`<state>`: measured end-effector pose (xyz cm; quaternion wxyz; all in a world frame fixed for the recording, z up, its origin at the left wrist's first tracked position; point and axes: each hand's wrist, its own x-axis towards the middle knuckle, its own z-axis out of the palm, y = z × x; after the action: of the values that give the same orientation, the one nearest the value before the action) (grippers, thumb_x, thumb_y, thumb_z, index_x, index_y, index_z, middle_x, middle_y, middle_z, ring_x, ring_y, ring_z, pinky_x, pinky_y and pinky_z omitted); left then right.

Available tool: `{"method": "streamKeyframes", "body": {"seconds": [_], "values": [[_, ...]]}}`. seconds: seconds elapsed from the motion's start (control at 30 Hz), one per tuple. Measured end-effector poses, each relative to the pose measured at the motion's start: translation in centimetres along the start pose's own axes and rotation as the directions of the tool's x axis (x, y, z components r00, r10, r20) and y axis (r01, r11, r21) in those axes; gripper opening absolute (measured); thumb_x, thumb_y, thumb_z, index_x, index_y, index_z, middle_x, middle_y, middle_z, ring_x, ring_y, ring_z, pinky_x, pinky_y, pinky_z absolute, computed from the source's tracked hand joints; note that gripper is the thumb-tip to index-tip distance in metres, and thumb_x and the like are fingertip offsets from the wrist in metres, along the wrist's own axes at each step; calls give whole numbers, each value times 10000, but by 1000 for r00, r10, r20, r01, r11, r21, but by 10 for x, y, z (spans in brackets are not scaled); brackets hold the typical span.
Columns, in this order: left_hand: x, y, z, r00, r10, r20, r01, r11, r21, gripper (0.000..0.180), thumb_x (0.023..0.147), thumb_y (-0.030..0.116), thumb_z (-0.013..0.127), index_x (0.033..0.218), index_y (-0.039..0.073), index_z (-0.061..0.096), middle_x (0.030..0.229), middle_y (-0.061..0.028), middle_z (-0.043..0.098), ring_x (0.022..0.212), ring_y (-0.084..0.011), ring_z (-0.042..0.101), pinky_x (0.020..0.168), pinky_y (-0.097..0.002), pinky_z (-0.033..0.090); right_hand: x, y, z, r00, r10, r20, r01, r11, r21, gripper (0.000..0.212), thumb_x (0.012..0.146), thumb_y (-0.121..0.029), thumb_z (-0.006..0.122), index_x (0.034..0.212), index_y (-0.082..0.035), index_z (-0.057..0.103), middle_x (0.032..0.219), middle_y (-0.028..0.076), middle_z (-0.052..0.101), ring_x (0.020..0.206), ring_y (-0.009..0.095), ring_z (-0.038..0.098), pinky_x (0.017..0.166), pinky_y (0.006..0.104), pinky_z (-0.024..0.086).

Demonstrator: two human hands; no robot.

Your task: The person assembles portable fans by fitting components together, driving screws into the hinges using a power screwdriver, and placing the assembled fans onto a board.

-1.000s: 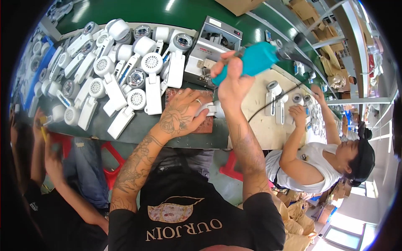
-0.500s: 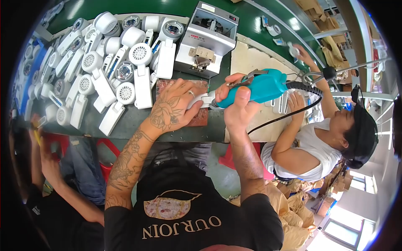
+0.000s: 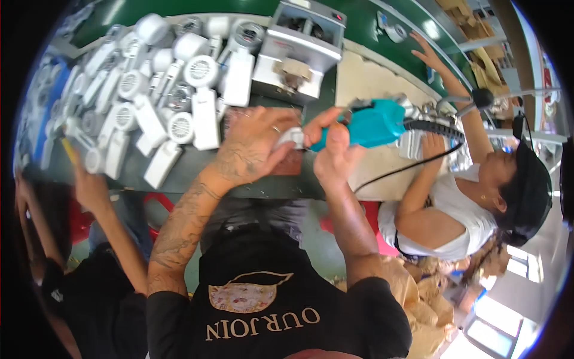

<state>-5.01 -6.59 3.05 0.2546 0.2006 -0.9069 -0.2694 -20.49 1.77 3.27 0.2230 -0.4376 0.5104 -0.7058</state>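
My left hand (image 3: 248, 143) lies over a white plastic piece (image 3: 291, 138), its thumb and fingers pressing it on a reddish-brown board (image 3: 289, 165). Most of the piece is hidden under that hand. In my right hand (image 3: 336, 149) is a teal electric screwdriver (image 3: 375, 124), held lying nearly level with its front end toward the white piece. The fingers wrap round its body, and the tip is hidden between the hands. A black coiled cord (image 3: 439, 126) runs from its rear end.
Many white handheld fans (image 3: 181, 127) are heaped on the bench at left. Behind my hands stands a grey metal machine (image 3: 295, 51). A co-worker in white (image 3: 448, 212) sits at right, one arm raised; another person's hand (image 3: 91, 184) at left holds a yellow tool (image 3: 70, 152).
My hands stay together at the white piece, with the screwdriver slightly shifted. The right co-worker's raised hand has moved farther away and opened. At left, the other person's hand has moved up and right.
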Motion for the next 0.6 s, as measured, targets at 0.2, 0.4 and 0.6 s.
{"method": "streamKeyframes", "body": {"seconds": [0.2,0.4,0.6], "values": [[-41,23,-2,954,278,115,-299,921,250,312,874,182,576,1168,117,656,1169,-86,664,1137,-279,617,970,-423,479,-36,-56,-10,972,188,-138,-131,929,347,640,903,-720,555,994,-87,541,638,22,465,543,151,440,494,291,357],[-62,-3,-86,727,-433,-533,458,884,-94,341,926,143,674,1217,-32,645,1120,-212,700,1019,-350,686,883,-375,534,-78,-80,-39,972,32,-234,28,968,248,713,883,-777,514,993,-75,472,625,18,451,492,148,446,441,299,377],[-33,-36,-129,798,-22,-602,384,789,479,417,940,107,682,1324,-13,573,1311,-203,599,1210,-368,575,1051,-429,433,-83,-65,-43,972,137,-192,-119,988,100,713,883,-666,645,1096,0,506,722,102,550,611,208,544,542,342,447]]}}
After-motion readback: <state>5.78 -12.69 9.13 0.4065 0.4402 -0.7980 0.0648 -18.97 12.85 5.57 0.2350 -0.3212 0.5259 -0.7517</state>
